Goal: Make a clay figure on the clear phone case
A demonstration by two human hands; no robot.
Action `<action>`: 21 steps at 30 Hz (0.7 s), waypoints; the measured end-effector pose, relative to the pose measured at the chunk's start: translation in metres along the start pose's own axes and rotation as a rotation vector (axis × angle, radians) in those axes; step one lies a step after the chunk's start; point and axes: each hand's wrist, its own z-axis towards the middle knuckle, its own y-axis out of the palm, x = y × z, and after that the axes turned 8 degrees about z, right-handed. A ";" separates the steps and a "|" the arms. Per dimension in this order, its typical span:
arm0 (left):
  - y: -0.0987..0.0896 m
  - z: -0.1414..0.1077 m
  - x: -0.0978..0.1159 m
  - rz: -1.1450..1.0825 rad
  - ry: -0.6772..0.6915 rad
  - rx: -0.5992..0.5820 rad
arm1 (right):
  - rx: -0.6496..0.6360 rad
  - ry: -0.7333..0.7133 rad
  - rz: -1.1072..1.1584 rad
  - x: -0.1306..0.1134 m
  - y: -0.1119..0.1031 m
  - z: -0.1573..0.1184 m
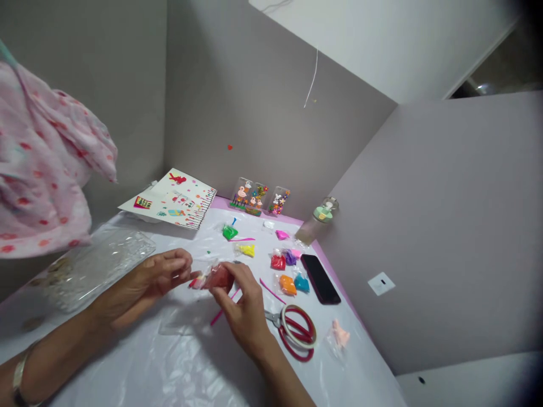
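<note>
My right hand (244, 299) grips a clear packet of reddish-brown clay (219, 277) between thumb and fingers, above the white plastic-covered table (203, 373). The curled fingers of my left hand (169, 268) meet the packet's crinkled left end, where small red and yellow bits show. Exactly how those fingertips pinch it is hard to see. Pink sticks (271, 290) lie beyond and under my right hand. Scissors with red and white handles (299, 332) rest to its right. On the table below the packet lies a clear flat piece (180, 322).
Small clay packets, including orange (287, 285), red (278, 262), yellow (246, 250) and green (229, 232), lie ahead. A black phone (320, 279) and a bottle (318, 220) stand right. Decorated phone cases (278, 200) lean at the wall. Left are a drawing pad (169, 198) and clear tray (102, 271).
</note>
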 end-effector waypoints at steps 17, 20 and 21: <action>-0.001 0.005 -0.007 -0.194 -0.078 0.040 | 0.367 0.111 -0.178 0.056 -0.040 0.018; 0.000 0.004 -0.007 -0.189 -0.086 0.038 | 0.382 0.142 -0.221 0.071 -0.049 0.018; 0.001 0.004 -0.007 -0.189 -0.088 0.036 | 0.378 0.154 -0.233 0.075 -0.050 0.018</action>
